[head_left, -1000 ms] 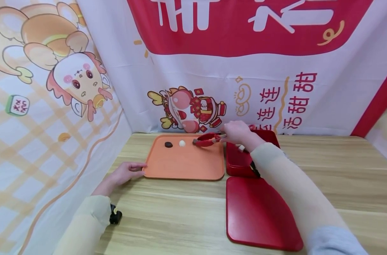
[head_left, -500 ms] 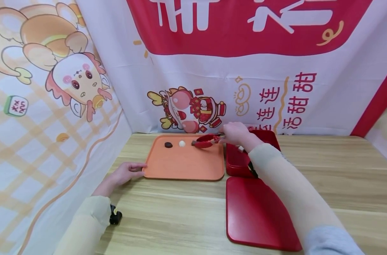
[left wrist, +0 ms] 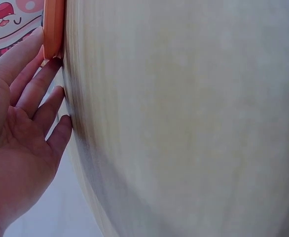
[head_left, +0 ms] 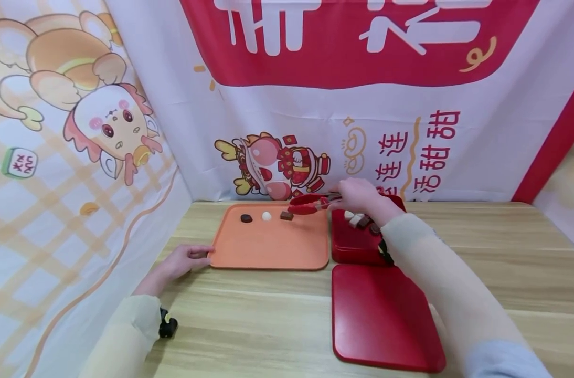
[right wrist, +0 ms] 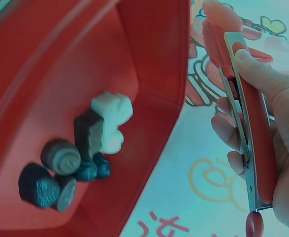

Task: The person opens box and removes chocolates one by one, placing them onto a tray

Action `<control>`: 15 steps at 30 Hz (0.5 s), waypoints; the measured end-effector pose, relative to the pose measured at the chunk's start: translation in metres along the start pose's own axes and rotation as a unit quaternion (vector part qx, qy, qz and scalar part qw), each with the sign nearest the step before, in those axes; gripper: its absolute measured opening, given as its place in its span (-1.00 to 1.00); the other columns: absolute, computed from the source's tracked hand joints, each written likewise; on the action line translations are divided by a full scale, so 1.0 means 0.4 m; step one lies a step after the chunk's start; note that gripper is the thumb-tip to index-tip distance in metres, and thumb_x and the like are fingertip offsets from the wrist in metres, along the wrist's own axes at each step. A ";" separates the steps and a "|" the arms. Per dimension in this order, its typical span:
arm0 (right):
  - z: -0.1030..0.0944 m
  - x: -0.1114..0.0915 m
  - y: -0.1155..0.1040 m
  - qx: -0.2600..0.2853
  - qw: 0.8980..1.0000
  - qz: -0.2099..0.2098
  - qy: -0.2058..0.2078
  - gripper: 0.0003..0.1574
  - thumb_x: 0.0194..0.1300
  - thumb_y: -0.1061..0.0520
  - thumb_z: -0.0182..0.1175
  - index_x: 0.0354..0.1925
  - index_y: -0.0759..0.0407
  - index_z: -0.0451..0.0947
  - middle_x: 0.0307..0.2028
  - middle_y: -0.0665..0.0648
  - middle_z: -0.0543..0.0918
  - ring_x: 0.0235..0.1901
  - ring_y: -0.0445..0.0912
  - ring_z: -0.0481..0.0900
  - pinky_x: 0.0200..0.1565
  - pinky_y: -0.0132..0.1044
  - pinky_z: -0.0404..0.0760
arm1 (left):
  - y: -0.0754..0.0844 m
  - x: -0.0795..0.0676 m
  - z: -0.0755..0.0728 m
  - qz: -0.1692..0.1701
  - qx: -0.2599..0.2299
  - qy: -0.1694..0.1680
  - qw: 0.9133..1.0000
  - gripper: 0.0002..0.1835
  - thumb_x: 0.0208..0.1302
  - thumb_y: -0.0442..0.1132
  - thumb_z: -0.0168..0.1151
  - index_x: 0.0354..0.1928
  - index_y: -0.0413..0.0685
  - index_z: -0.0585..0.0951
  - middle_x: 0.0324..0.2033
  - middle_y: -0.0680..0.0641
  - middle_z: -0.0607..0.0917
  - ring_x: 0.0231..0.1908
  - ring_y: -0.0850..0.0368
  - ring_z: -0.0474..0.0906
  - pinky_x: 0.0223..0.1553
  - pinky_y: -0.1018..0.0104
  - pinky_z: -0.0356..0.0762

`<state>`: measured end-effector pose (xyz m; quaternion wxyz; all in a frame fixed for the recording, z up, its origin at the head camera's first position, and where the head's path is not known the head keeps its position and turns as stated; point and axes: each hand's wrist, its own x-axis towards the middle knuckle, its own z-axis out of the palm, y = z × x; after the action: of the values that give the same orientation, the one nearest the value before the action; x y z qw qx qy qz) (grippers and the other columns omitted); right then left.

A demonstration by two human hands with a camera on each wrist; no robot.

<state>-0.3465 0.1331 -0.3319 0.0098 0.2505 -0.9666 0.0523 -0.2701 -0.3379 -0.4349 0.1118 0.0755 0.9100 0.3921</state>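
Note:
My right hand (head_left: 360, 197) grips red-tipped metal tongs (head_left: 310, 203) over the right part of an orange tray (head_left: 268, 247). Just left of the tongs' tips lies a brown rectangular chocolate (head_left: 286, 216) on the tray. A white round chocolate (head_left: 266, 216) and a dark one (head_left: 246, 218) continue the row leftward. In the right wrist view, fingers and thumb wrap the tongs' handles, beside a red box (right wrist: 159, 49) with several brown, dark and white chocolates (right wrist: 89, 134). My left hand (head_left: 185, 261) touches the tray's left front corner, fingers fairly straight, thumb at the rim.
A red lid (head_left: 386, 320) lies flat in front of the red box, right of the tray. Printed cloth (head_left: 287, 113) hangs along the back and left side of the wooden table (head_left: 249, 320).
The tongs have come away from the brown chocolate, up and to the right, leaving it on the tray. My left hand stays at the tray corner. The head view has shifted slightly.

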 end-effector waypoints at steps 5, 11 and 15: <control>-0.027 -0.029 0.016 -0.005 1.000 -0.017 0.012 -0.32 0.23 -0.19 0.33 0.22 0.08 0.56 0.01 0.18 0.67 -0.10 0.01 0.65 -0.11 -0.04 0.60 | -0.002 -0.002 0.002 0.002 0.002 0.002 1.000 -0.49 0.31 -0.10 0.30 0.23 -0.18 0.55 0.21 -0.29 0.50 0.26 -0.22 0.34 0.24 -0.09 0.29; -0.055 -0.074 0.027 -0.001 0.999 -0.030 0.014 -0.29 0.20 -0.19 0.35 0.22 0.11 0.55 0.04 0.17 0.66 -0.03 0.03 0.63 -0.05 -0.03 0.58 | -0.007 0.000 0.004 0.003 0.004 0.001 1.000 -0.50 0.31 -0.12 0.30 0.23 -0.21 0.54 0.21 -0.30 0.49 0.24 -0.23 0.36 0.22 -0.07 0.33; -0.065 -0.110 0.039 0.002 0.999 -0.035 0.020 -0.26 0.19 -0.22 0.35 0.23 0.12 0.55 0.02 0.17 0.67 -0.09 0.00 0.66 -0.09 -0.05 0.61 | -0.002 0.001 0.003 0.003 0.008 0.000 1.000 -0.50 0.32 -0.11 0.29 0.23 -0.20 0.54 0.22 -0.31 0.49 0.24 -0.23 0.36 0.21 -0.08 0.33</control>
<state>-0.3158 0.1705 -0.3095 0.0301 0.2835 -0.9567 0.0593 -0.2701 -0.3374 -0.4363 0.1096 0.0791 0.9127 0.3855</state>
